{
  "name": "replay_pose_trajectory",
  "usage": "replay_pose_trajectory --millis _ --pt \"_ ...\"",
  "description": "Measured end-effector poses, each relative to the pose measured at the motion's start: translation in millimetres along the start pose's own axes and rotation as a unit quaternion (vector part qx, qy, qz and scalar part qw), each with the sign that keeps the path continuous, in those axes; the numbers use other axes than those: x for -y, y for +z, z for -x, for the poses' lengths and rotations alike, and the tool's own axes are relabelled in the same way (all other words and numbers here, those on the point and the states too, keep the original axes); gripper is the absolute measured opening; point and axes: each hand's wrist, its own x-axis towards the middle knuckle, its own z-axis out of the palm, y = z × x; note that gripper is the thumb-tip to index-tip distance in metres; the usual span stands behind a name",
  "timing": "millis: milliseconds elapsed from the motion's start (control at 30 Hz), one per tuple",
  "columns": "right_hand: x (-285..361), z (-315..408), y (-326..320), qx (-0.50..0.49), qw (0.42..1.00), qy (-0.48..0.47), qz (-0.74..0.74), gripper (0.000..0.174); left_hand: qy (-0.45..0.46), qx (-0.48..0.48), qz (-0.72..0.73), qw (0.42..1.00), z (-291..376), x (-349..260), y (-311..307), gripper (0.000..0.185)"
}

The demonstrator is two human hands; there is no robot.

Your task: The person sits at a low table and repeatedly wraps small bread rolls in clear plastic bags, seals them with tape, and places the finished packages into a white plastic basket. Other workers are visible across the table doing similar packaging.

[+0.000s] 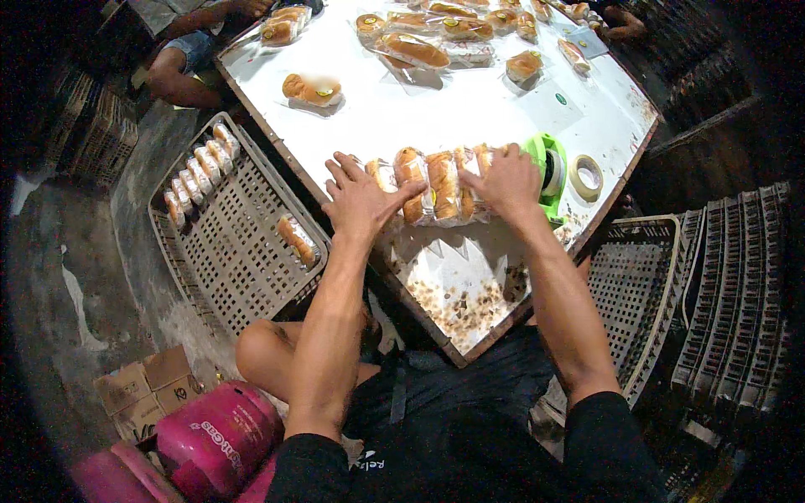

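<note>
A row of bread rolls (444,185) in clear plastic wrap lies side by side on the white table (377,126). My left hand (363,200) spans the left end of this row, fingers spread and thumb across a roll. At the other end my right hand (510,182) curves over the rolls, its thumb pointing inward. Between them the two hands hold the row from both sides. Right against my right hand stands a green tape dispenser (546,176). A loose roll of tape (586,178) lies just beyond it. My palms hide parts of the end rolls.
More wrapped rolls (415,50) lie toward the table's far side. A plastic crate (236,226) at left holds a row of wrapped rolls and a separate one. Other crates (635,295) stand at right. A pink gas cylinder (217,434) is lower left. Other people's limbs (179,75) show beyond.
</note>
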Motion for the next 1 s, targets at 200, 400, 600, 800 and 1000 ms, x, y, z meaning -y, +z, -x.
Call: replay_pose_trajectory --millis 200,400,600,800,1000 --pt "7 -8 44 -0.010 0.962 0.045 -0.268 0.097 -0.033 -0.006 0.075 0.997 -18 47 -5 0.128" --pt "114 -39 23 0.159 0.854 -0.110 -0.483 0.122 0.040 -0.009 0.438 0.898 -34 182 -40 0.086" --pt "325 -3 78 0.163 0.828 -0.271 -0.463 0.117 -0.080 0.033 0.335 0.938 29 343 -115 0.065" --pt "373 51 161 0.220 0.889 -0.296 -0.270 0.092 -0.191 0.178 0.089 0.961 47 443 -57 0.094" --pt "274 72 78 0.078 0.897 -0.373 -0.223 0.055 0.016 -0.053 -0.082 0.995 -127 277 -94 0.062"
